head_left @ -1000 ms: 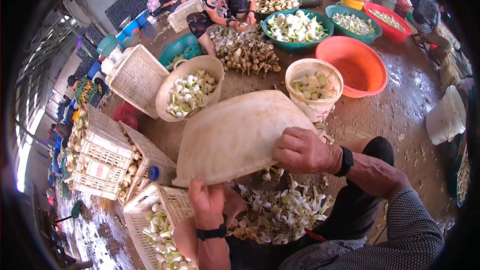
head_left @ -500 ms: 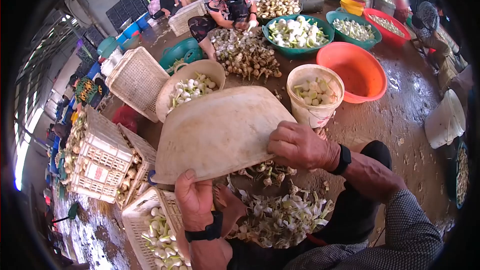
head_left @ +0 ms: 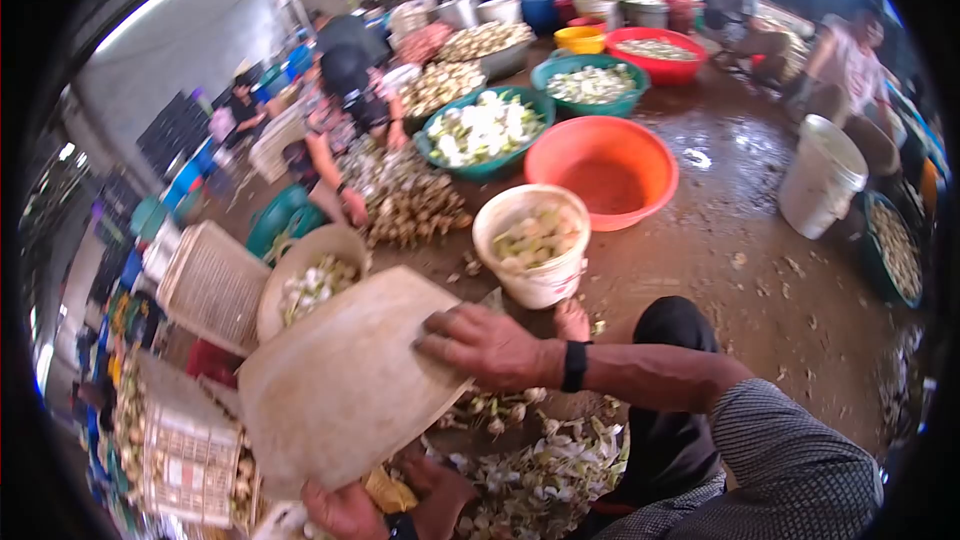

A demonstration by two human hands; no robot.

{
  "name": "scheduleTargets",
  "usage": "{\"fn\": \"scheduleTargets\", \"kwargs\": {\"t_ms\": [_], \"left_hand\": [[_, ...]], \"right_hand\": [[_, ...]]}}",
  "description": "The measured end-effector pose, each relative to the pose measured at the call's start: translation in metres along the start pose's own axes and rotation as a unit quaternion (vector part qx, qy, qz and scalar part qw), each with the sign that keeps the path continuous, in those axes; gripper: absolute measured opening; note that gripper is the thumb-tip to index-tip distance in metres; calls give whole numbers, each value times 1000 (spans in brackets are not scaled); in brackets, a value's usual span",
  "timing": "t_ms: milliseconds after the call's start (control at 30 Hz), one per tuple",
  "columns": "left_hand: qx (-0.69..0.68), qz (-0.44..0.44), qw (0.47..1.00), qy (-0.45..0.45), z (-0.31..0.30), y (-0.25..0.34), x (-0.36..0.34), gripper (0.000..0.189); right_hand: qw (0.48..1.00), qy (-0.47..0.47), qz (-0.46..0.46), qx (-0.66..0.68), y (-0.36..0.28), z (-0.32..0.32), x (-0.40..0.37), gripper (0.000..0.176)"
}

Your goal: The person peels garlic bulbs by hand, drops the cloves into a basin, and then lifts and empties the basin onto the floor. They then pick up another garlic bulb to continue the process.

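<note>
A worn beige plastic basin (head_left: 345,380) is tilted in front of me with its outer underside facing me, so its inside is hidden. My left hand (head_left: 345,512) holds its lower rim, near the bottom of the view. At the upper right edge of the basin, my right hand (head_left: 490,345) grips it with the fingers bent over the side. Behind it, partly covered, another beige basin (head_left: 355,245) has trimmed white garlic bulbs (head_left: 318,288) in it. A heap of garlic peelings (head_left: 555,475) lies on the floor between my legs.
A white bucket (head_left: 555,280) of bulbs stands ahead, beside an orange basin (head_left: 650,202). Plastic crates (head_left: 185,460) with garlic are at the left. Across a garlic pile (head_left: 415,202), a co-worker (head_left: 345,90) sits bent over. Wet, muddy floor (head_left: 740,220) stretches to the right.
The basin and both my hands have shifted down and left in the view, and the basin slants more steeply. My view has swung to the right. The co-worker's arm now reaches lower.
</note>
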State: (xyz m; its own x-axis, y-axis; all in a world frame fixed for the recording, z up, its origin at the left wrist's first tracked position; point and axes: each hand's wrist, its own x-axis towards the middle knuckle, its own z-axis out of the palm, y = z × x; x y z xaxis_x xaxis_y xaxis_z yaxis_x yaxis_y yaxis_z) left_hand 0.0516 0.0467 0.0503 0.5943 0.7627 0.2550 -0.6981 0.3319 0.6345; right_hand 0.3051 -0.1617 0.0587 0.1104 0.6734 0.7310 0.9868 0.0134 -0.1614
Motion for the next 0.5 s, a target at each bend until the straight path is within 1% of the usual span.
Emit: {"fn": "scheduleTargets", "kwargs": {"t_ms": [33, 67, 100, 167, 200, 267, 300, 333, 367, 433, 500], "left_hand": [[2, 10, 999, 35, 6, 7, 2, 62], [14, 19, 999, 48, 16, 6, 1, 60], [23, 26, 998, 58, 25, 3, -1, 57], [36, 40, 996, 74, 45, 4, -4, 51], [37, 45, 995, 75, 54, 5, -6, 49], [35, 51, 996, 70, 66, 6, -10, 44], [37, 49, 996, 64, 71, 5, -12, 41], [27, 53, 997, 55, 75, 6, -9, 39], [36, 53, 996, 66, 82, 2, -15, 40], [45, 43, 996, 61, 88, -8, -19, 42], [56, 30, 996, 54, 93, -16, -22, 45]], "right_hand": [[1000, 7, 3, -1, 3, 1, -4, 68], [999, -2, 34, 0, 8, -2, -10, 67], [997, -33, 73, 3, 8, 2, -13, 72], [992, -23, 120, 11, 22, 7, -25, 80], [992, -20, 124, 3, 30, 10, -32, 80], [976, -19, 213, 42, 42, 11, -40, 81], [976, -15, 214, 37, 46, 12, -45, 81], [974, -3, 214, 73, 49, 9, -49, 79], [971, 8, 214, 110, 51, 7, -53, 78], [971, 16, 221, 95, 52, 0, -57, 79], [954, 61, 259, 135, 45, -17, -57, 84]]}}
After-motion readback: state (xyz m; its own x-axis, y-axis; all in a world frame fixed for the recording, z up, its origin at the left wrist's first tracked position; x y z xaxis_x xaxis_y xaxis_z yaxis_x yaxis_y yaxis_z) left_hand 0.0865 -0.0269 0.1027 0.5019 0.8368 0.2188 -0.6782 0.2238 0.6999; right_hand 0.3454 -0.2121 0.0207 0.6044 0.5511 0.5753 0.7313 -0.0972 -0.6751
